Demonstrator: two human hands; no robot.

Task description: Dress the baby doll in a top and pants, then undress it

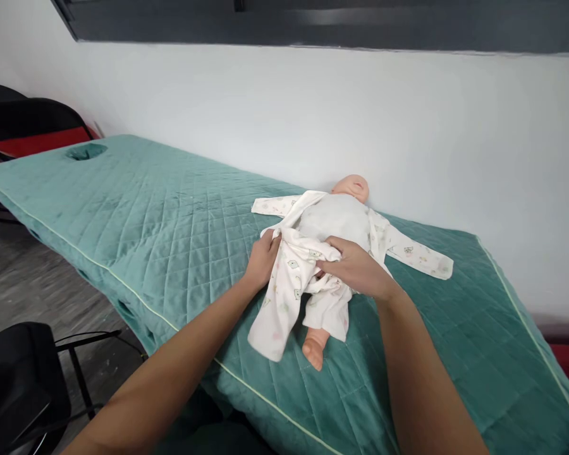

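A baby doll (353, 187) lies on its back with its head toward the wall. It wears a white printed baby top (422, 256), open at the front, its sleeves spread out to both sides. White printed baby pants (289, 281) are bunched around the doll's hips. One bare foot (314, 349) sticks out of a pant leg; the other leg lies flat with no foot showing. My left hand (263, 256) pinches the cloth at the waist on the left. My right hand (353, 265) is closed on the bunched pants; its fingertips are partly hidden in the folds.
The doll lies on a bed with a green quilted cover (171, 221), set against a white wall (218, 101). A face hole (86, 151) shows at the bed's far left. Black chairs (33, 126) stand beyond that end, and a black seat (23, 379) is at lower left.
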